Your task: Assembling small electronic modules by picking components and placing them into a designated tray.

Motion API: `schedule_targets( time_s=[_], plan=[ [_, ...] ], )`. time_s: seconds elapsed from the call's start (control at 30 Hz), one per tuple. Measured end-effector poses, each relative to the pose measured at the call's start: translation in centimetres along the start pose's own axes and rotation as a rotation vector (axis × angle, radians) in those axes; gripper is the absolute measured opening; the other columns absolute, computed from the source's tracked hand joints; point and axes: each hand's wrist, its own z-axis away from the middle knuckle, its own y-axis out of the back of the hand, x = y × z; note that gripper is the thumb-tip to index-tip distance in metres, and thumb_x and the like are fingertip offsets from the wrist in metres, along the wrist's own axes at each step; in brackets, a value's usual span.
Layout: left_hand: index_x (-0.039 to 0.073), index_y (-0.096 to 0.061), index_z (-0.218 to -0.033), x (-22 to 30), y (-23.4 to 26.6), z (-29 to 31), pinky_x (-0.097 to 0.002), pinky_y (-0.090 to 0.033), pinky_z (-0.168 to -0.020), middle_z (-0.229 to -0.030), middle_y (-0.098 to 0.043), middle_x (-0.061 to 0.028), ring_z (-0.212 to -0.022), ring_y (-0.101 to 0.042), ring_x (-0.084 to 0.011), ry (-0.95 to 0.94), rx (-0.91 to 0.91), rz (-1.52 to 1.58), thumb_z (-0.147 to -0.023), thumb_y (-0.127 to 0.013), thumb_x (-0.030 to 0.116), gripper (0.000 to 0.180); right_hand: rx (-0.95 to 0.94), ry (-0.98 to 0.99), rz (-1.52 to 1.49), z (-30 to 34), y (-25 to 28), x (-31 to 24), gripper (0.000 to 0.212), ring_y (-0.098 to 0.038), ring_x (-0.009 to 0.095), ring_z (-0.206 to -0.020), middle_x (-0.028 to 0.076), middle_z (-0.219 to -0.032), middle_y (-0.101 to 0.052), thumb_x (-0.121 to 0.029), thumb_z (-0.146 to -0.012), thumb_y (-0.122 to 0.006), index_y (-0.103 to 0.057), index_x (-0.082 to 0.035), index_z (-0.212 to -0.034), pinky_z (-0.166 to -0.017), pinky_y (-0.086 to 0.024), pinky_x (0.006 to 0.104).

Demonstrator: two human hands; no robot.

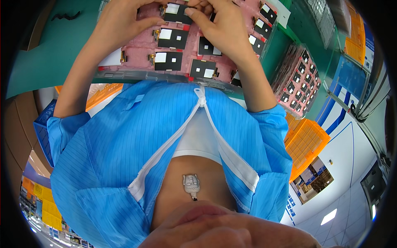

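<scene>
A pink-lined tray (pixel 138 46) lies on the table in front of me, holding rows of small black flat panels with white patches and gold-brown ribbon connectors. Near the tray's far part, both my hands are at one black panel (pixel 178 19). My left hand (pixel 120 20) is closed at its left side, the thumb by the connector edge. My right hand (pixel 223 27) grips the right end, its thumb pressing on the top face and its fingers curled behind. The upper picture edge cuts off some fingertips. Another black panel (pixel 203 69) lies in the tray nearer me.
A stack of similar filled trays (pixel 298 80) stands to the right on the green table (pixel 45 68). Orange baskets (pixel 308 142) are below the right table edge, a blue crate (pixel 43 128) at the left. A dark curled strip (pixel 66 16) lies far left.
</scene>
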Motion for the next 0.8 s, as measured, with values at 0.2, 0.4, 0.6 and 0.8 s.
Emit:
schedule_targets(
  time_s=[0.2,0.4,0.6,0.8],
  plan=[
    [0.0,-0.072,-0.105,-1.0,0.3,1.0,-0.0396,-0.052,-0.084,-0.104,-0.066,-0.0128,-0.097,-0.064,-0.0324,-0.001,-0.017,-0.017,-0.066,-0.085,0.003,0.042,-0.008,0.053,0.03,-0.1,-0.5,0.4,0.015,-0.06,0.026,-0.071,0.013,-0.08,-0.06,-0.002,-0.085,-0.073,-0.063,-0.001,-0.096,-0.064,-0.048,0.0366],
    [0.0,-0.071,-0.105,5.1,-0.1,-2.3,-0.0399,-0.052,-0.085,-0.106,-0.065,-0.0135,-0.1,-0.063,-0.033,0.633,-0.476,-0.97,-0.066,-0.085,0.002,0.041,0.005,0.092,0.047,0.0,-0.3,0.7,0.015,-0.059,0.028,-0.071,0.013,-0.079,-0.06,-0.002,-0.085,-0.073,-0.062,-0.001,-0.095,-0.064,-0.048,0.0375],
    [0.0,-0.07,-0.108,0.8,0.7,0.3,-0.0394,-0.052,-0.087,-0.109,-0.064,-0.0137,-0.102,-0.063,-0.0325,0.028,-0.071,-0.08,-0.067,-0.083,0.0,0.043,0.002,0.165,0.093,-0.1,-0.7,0.5,0.017,-0.059,0.031,-0.074,0.014,-0.079,-0.06,-0.002,-0.083,-0.074,-0.062,-0.002,-0.095,-0.067,-0.049,0.0407],
    [0.005,-0.068,-0.119,4.2,0.6,-1.4,-0.0385,-0.052,-0.094,-0.124,-0.064,-0.012,-0.112,-0.063,-0.0339,0.506,-0.428,-0.955,-0.073,-0.082,0.005,0.048,0.178,0.328,0.405,-0.3,0.4,-0.3,0.019,-0.062,0.03,-0.087,0.009,-0.091,-0.063,-0.013,-0.081,-0.079,-0.068,-0.005,-0.094,-0.076,-0.052,0.0414]
  ],
)
